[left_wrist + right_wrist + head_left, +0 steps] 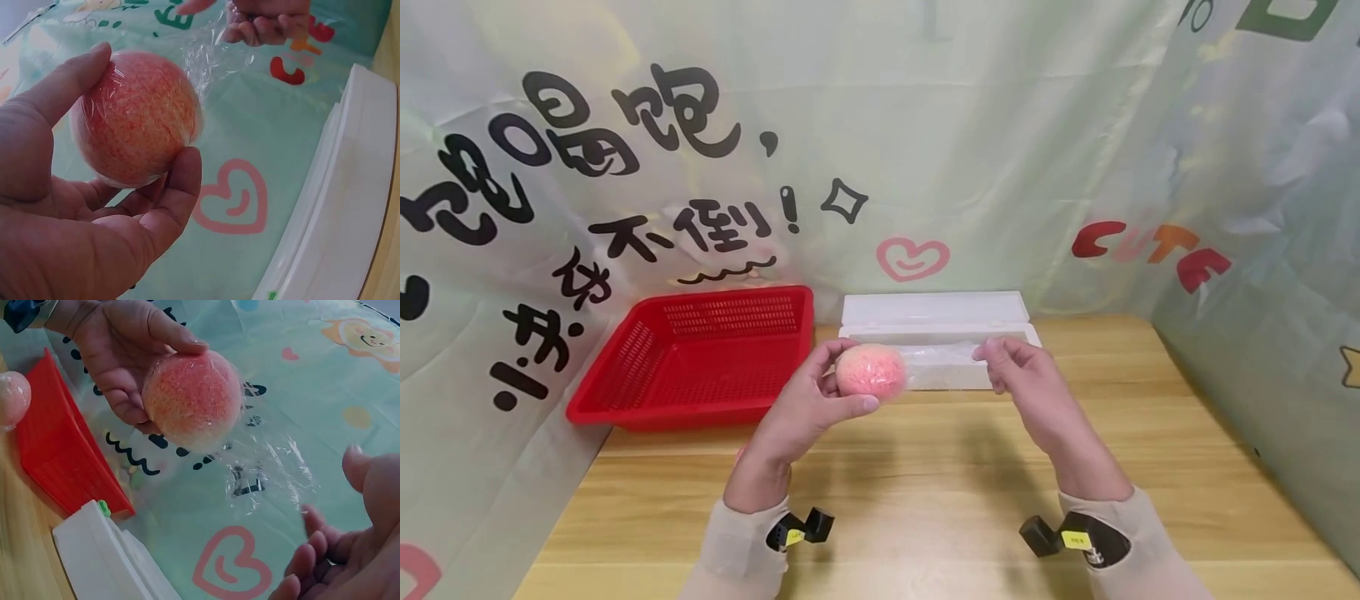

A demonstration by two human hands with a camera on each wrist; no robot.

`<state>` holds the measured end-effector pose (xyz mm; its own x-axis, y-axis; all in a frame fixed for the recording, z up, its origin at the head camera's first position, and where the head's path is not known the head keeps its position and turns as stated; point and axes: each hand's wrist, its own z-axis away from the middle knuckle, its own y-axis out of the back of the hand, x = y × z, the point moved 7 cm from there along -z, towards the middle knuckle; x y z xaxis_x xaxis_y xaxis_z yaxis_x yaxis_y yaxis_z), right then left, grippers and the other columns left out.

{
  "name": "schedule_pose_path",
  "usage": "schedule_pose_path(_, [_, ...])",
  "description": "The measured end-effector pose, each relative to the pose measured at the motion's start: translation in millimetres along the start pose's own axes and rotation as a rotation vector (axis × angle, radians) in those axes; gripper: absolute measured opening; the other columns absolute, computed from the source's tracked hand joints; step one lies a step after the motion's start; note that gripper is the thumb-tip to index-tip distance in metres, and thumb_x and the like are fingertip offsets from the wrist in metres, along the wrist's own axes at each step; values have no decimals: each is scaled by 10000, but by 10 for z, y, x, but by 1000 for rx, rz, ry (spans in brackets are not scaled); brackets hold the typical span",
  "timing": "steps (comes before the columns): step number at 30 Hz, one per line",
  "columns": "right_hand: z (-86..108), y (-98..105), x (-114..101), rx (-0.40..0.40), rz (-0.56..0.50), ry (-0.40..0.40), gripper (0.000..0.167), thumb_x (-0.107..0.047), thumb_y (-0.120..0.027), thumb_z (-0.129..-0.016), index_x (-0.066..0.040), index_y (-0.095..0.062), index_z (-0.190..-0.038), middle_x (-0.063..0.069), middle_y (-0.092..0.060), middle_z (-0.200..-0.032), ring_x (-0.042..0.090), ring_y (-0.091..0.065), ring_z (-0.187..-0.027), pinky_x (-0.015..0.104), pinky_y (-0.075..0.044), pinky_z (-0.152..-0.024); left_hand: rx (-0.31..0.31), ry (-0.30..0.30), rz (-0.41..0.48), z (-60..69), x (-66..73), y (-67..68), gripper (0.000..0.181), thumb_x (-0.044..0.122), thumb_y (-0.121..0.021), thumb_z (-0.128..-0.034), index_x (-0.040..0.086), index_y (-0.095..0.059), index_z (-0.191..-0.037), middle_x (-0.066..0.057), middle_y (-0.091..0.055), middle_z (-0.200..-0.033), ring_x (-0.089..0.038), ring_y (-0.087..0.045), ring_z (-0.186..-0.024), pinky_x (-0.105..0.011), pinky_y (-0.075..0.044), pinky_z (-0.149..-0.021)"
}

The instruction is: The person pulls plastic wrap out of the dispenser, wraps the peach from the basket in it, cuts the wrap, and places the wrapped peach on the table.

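Observation:
My left hand [801,408] holds a pink and yellow peach [872,372], thumb on one side and fingers on the other. Clear plastic wrap [272,465] covers the peach and trails off it in a loose, crinkled tail toward my right hand [1026,383]. In the right wrist view the right thumb and forefinger stand apart, the other fingers loosely bent. The film's end lies close to that forefinger; whether it touches cannot be made out. Behind both hands is a long white box [936,310] with its lid raised.
A red plastic basket [692,417] stands at the back left of the wooden table [917,508]. Another wrapped peach [14,400] is near the basket in the right wrist view. A printed cloth [1000,167] hangs behind the table and along its sides.

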<state>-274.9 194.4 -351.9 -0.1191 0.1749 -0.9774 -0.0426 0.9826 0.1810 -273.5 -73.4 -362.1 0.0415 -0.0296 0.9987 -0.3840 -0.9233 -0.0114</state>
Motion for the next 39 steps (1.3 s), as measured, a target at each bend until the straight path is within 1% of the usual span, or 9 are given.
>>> schedule_pose_path(8, [2,57,-32,-61,9,74,157,-109,-698,-1017,-73,-680,-865,-91,-584,-798,128,-538,-835,263,-469,-775,83,5,-3,39,56,189,665,68,-824,-878,140,-484,-1445,-127,-552,-1434,-290,-636,-1213,-331,-604,-929])
schedule_pose_path(11, [11,68,-44,-108,44,86,201,-150,-656,-1051,-64,-636,-871,-50,-549,-801,159,-542,-867,284,-460,-801,48,-13,15,50,89,174,685,30,-812,-875,138,-466,-1457,-131,-522,-1468,-311,-617,-1248,-351,-611,-941])
schedule_pose_path(19, [-1,-11,-10,-74,115,11,320,-279,-643,-1070,38,-683,-1080,-37,-598,-903,193,-560,-914,308,-481,-829,-18,13,-42,52,56,42,810,26,-861,-840,166,-436,-1514,-116,-503,-1495,-316,-597,-1283,-388,-613,-958])
schedule_pose_path(24, [-13,-42,28,-6,91,-2,330,-224,-685,-1043,38,-628,-850,-44,-525,-766,167,-515,-851,319,-433,-763,-80,52,-86,47,5,-58,725,52,-859,-849,160,-457,-1443,-142,-571,-1424,-304,-646,-1223,-391,-613,-953])
schedule_pose_path(29, [-30,4,40,41,21,-7,326,-282,-628,-1078,-51,-609,-848,-32,-528,-833,163,-556,-901,309,-497,-827,-95,49,-56,39,12,-89,681,67,-829,-884,108,-422,-1428,-180,-575,-1408,-287,-669,-1188,-374,-609,-950])
schedule_pose_path(32, [-28,2,-11,-13,-41,99,110,-188,-606,-1085,-95,-654,-1118,-4,-577,-1038,160,-590,-1013,270,-577,-891,-48,45,-24,41,25,-37,683,76,-821,-893,96,-418,-1445,-170,-548,-1419,-275,-669,-1178,-345,-605,-943])
schedule_pose_path(35, [8,-54,-104,-118,-46,274,505,-2,-701,-990,-97,-527,-1454,34,-523,-1306,187,-565,-1167,258,-589,-928,-18,47,0,38,25,9,689,106,-822,-901,88,-418,-1459,-157,-527,-1431,-268,-652,-1194,-331,-595,-950])
schedule_pose_path(37, [45,-94,-164,-138,8,401,671,65,-785,-892,-71,-525,-1495,26,-526,-1368,176,-559,-1194,233,-579,-923,-25,47,8,37,22,6,689,118,-819,-906,86,-418,-1466,-150,-523,-1436,-264,-633,-1213,-331,-591,-953])
schedule_pose_path(39, [67,-104,-209,-89,40,502,569,97,-838,-816,-31,-670,-1345,-10,-624,-1271,145,-594,-1121,217,-561,-893,-50,44,13,34,15,-13,685,130,-820,-908,77,-419,-1461,-152,-526,-1429,-264,-628,-1210,-327,-592,-947])
